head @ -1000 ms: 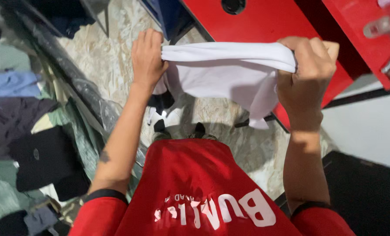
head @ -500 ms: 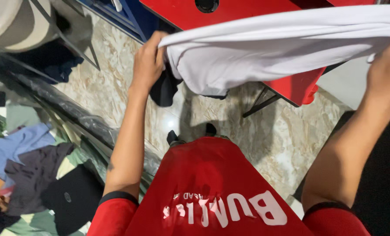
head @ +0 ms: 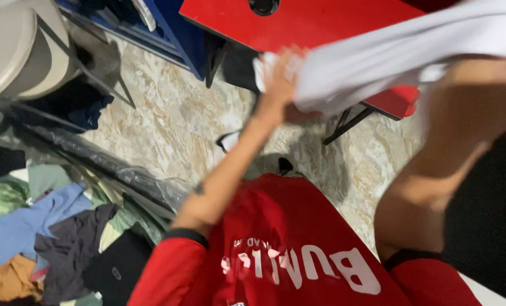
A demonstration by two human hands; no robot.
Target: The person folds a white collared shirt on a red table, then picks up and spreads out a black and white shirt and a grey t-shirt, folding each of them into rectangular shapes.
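White garment (head: 389,54) stretched above red table (head: 321,22); left hand (head: 278,85) clutches its end, right-hand grip hidden.

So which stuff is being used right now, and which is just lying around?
In use:
white cloth
left hand gripping it

Lying about:
pile of clothes
red table
folding chair
dark plastic sheet
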